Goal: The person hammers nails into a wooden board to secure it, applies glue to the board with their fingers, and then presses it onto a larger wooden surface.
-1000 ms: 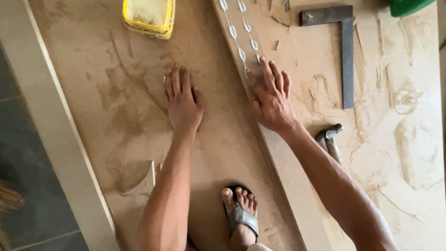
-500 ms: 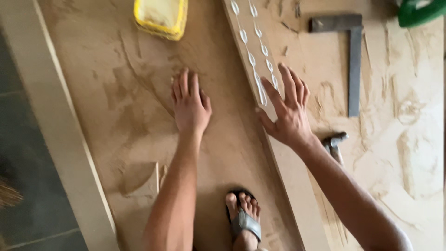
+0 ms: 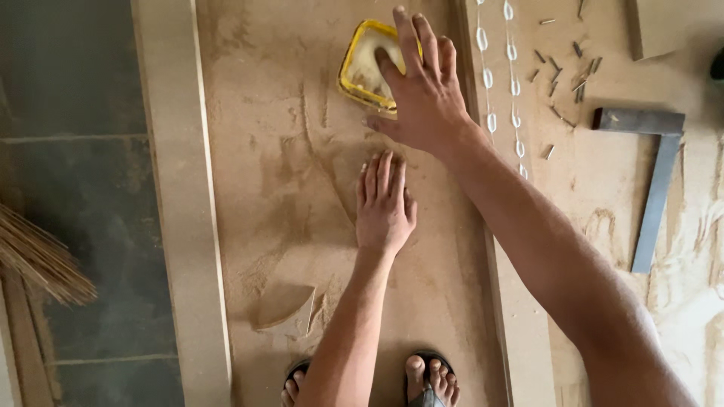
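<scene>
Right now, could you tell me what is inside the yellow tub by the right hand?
The yellow tub shows a pale, dusty filling, possibly sawdust or paste. The right hand reaches over its right side and covers that part, so the rest of the inside is hidden. The left hand lies flat on the board.

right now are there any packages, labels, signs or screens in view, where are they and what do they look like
Yellow tub: the only container in view, top centre on the dusty board, rounded square, yellow rim, pale contents inside; right hand reaches over it, fingertips at its rim.
Labels, signs, screens: none visible.
Left hand lies flat on the board, apart from the tub.
</scene>
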